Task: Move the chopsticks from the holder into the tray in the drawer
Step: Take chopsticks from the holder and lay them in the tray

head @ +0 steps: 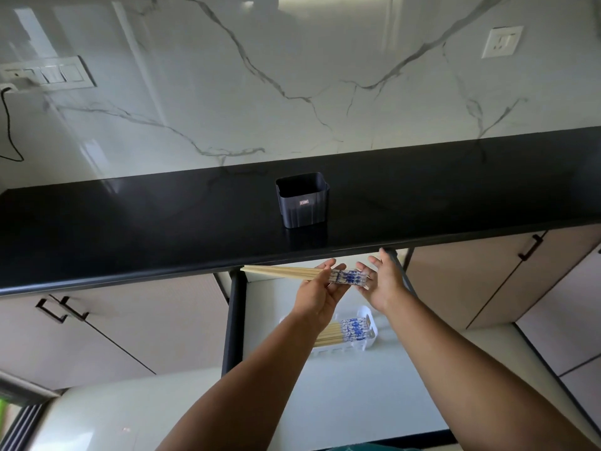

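Holding a small bundle of chopsticks (305,274) level over the open drawer (357,402), I have my left hand (317,296) cupped under them near the blue-and-white patterned ends, fingers and thumb curled round the bundle, while my right hand (382,283) sits just beside those same ends with its fingers loose and spread, touching or nearly touching the butts — I cannot tell which. The plain wooden tips point off to my left, just under the front edge of the black bench (130,222). On the bench stands the dark holder (302,203), and from here it looks empty, so I judge this is the last lot. Below my hands the white tray (366,315) lies in the drawer with another batch of chopsticks (344,332) already in it, patterned ends toward the right. These sticks are light, stiff and smooth, and a loose bundle likes to roll and fan apart, so the safest hold is around the thicker patterned part, where the weight sits, with the other hand squaring the ends. I expect the next move is lowering them lined up with the ones in the tray — a skewed stick could catch the tray wall and spill into the drawer.
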A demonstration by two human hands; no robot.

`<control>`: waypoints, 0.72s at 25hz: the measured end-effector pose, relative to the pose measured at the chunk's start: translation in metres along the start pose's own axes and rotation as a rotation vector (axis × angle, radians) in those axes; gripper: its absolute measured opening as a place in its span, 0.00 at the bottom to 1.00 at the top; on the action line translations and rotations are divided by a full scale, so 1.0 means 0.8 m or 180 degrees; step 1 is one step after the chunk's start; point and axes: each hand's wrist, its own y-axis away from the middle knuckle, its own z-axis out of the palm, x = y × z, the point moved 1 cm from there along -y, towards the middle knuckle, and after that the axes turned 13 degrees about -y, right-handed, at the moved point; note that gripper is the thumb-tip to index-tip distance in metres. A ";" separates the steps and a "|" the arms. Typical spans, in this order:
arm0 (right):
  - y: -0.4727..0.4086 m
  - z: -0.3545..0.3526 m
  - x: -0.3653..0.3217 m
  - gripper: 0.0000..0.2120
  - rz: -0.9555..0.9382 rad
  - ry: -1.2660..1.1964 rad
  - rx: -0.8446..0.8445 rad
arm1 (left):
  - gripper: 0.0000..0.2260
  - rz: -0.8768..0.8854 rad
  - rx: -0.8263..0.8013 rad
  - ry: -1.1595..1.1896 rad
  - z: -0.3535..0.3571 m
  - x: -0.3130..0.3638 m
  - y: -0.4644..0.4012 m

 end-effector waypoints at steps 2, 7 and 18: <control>-0.004 0.000 -0.006 0.23 0.0115 0.0192 -0.0146 | 0.10 -0.0085 -0.0134 -0.0078 0.013 -0.010 0.000; -0.009 -0.002 -0.014 0.14 -0.0717 0.1770 -0.0096 | 0.10 -0.0044 0.0213 0.0108 0.014 -0.022 -0.025; -0.018 -0.065 0.052 0.22 -0.2054 0.5815 -0.0986 | 0.10 -0.0560 0.0629 0.0043 0.007 -0.090 -0.051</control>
